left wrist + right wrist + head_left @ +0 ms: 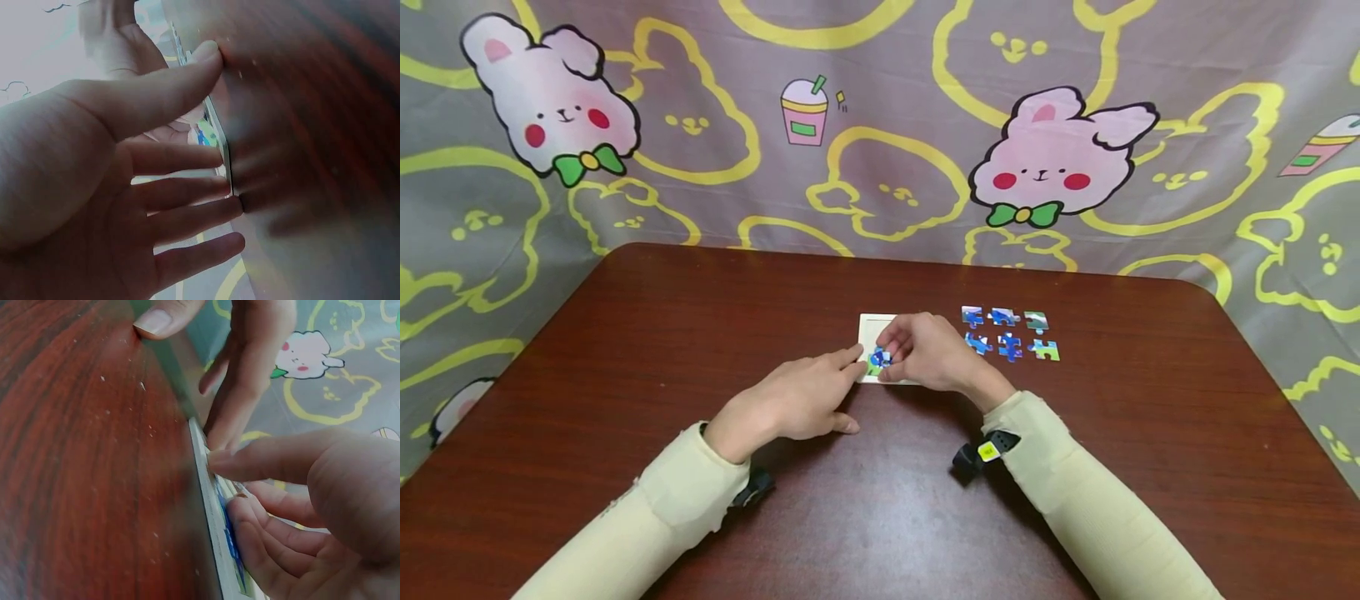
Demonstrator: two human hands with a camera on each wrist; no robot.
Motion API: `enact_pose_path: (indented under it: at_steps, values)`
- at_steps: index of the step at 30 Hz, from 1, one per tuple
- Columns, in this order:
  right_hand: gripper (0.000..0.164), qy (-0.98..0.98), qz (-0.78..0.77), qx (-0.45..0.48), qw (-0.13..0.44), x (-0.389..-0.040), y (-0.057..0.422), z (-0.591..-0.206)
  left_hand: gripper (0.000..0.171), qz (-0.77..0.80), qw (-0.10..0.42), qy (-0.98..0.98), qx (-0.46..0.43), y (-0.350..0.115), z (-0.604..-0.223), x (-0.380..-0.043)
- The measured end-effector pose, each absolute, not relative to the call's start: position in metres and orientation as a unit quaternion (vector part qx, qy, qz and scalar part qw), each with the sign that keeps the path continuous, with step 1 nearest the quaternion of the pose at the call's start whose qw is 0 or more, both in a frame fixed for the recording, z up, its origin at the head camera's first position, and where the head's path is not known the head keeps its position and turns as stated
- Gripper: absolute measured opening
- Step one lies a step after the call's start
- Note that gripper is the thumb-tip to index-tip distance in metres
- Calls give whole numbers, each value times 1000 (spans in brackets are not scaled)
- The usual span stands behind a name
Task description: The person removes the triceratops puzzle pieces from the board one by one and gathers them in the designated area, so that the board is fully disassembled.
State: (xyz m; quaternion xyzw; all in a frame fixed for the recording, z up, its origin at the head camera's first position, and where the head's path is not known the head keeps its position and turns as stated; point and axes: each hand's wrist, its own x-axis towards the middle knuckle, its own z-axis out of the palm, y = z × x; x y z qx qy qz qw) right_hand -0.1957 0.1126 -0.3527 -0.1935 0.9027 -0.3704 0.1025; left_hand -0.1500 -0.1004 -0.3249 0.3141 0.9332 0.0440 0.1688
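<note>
A small white puzzle tray (872, 327) lies on the table, with blue and green jigsaw pieces (879, 359) in its lower left corner. My left hand (797, 396) reaches from the left with straight fingers, their tips touching the tray's left edge; its thumb rests on the table. My right hand (932, 354) is over the tray, fingers curled, and pinches a jigsaw piece between thumb and fingers. That piece is mostly hidden by the fingers. In the right wrist view, the fingertips press close to blue printed pieces (229, 537) along the tray rim (206, 487).
Several loose jigsaw pieces lie in two rows right of the tray, among them a green piece (1045, 350) and a blue piece (1002, 317). The brown wooden table (700, 308) ends at a patterned cloth (880, 108) behind it.
</note>
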Motion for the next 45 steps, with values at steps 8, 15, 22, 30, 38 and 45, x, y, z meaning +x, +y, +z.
enact_pose_path:
  at_steps: [8,15,22,30,38,45]
  values:
    - [30,883,-410,-183,136,-201,122,-351,77,49,164,921,350,-110,-327,-149]
    - [30,846,-487,-141,164,-205,130,-350,74,72,147,903,396,-115,-329,-154]
    - [29,854,-485,-133,135,-202,141,-342,68,85,143,889,426,-111,-327,-161]
    - [25,894,-424,-117,84,-194,174,-332,68,70,183,895,401,-107,-329,-161]
    - [26,929,-349,-107,60,-175,213,-336,69,57,185,897,396,-104,-330,-160]
    - [24,947,-289,-134,47,-154,221,-341,69,50,186,900,392,-104,-330,-160]
